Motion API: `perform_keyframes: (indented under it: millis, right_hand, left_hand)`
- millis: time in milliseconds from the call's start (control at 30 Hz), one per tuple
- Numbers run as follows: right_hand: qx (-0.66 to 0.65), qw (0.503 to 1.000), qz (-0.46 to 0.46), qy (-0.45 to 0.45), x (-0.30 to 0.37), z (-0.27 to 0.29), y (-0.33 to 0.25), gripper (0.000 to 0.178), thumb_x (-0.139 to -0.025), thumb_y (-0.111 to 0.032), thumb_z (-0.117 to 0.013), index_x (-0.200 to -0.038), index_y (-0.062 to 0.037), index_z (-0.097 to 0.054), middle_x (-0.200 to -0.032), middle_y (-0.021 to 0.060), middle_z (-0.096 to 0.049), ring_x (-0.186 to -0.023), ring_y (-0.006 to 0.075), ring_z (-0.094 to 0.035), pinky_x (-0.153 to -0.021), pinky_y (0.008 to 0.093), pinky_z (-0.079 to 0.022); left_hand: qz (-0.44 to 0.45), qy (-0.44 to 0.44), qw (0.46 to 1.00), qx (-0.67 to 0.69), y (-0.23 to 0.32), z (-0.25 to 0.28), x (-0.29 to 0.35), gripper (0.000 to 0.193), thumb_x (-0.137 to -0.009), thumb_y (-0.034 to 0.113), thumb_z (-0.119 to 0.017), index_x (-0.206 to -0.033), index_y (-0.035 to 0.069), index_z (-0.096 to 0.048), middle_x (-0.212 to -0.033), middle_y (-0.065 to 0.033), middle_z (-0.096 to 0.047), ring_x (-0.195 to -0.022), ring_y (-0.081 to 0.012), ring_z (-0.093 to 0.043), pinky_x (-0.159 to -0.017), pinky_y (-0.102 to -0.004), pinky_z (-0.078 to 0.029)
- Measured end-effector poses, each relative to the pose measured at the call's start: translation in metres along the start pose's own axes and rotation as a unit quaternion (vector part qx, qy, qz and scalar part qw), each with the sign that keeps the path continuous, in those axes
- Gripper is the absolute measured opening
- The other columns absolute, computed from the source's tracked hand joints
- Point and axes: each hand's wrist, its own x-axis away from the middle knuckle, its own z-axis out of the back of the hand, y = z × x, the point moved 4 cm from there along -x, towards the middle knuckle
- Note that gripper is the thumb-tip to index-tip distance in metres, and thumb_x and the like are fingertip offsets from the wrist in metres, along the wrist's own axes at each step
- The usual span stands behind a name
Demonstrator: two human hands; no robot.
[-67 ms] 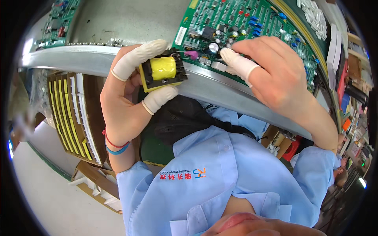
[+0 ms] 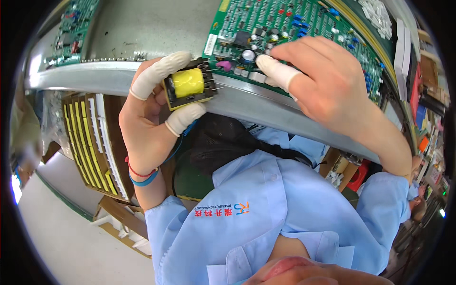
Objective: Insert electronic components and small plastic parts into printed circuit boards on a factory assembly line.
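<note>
My left hand (image 2: 151,109) holds a transformer (image 2: 189,84) with a yellow-wrapped winding, a black frame and thin metal pins pointing right. White finger cots cover its thumb and index finger. Just right of the pins lies the near left corner of a green circuit board (image 2: 228,40), crowded with parts. On that board my right hand (image 2: 323,78) closes thumb and index finger beside a round capacitor (image 2: 248,55); the exact spot they grip is hidden. A purple part (image 2: 223,65) sits near the board's left edge.
Along the front runs a metal rail (image 2: 109,78). A second green board (image 2: 71,35) stands at far left. Below it, a carton (image 2: 114,128) holds rows of yellow-and-white parts. White pieces (image 2: 376,18) are heaped at far right.
The circuit board has slid a little left along the rail, and my right hand has moved with it. My left hand and the transformer have also shifted slightly left.
</note>
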Motion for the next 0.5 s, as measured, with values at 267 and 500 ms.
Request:
perform_keyframes:
  millis: [267,500]
  right_hand:
    - [-0.006,0.99,-0.108,0.088,0.015,0.08,0.016,0.025,-0.083,-0.007,-0.066,-0.107,0.0016,-0.066,-0.087,0.0149,-0.067,-0.07,0.0205,-0.064,-0.064,0.0292,-0.05]
    - [-0.078,0.977,-0.157,0.118,0.092,0.084,0.024,0.03,-0.085,-0.001,-0.064,-0.114,0.0017,-0.063,-0.104,0.0135,-0.065,-0.077,0.0175,-0.059,-0.071,0.0262,-0.047]
  left_hand:
    - [-0.069,-0.004,0.994,-0.085,0.038,-0.011,-0.011,0.067,-0.067,0.016,-0.084,-0.124,-0.004,-0.053,-0.122,-0.0185,-0.056,-0.111,-0.0264,-0.055,-0.098,-0.0373,-0.043]
    - [-0.185,-0.148,0.903,-0.358,0.065,-0.071,-0.05,0.084,-0.07,0.016,-0.081,-0.141,0.002,-0.039,-0.12,-0.0133,-0.061,-0.109,-0.0235,-0.056,-0.101,-0.0369,-0.038]
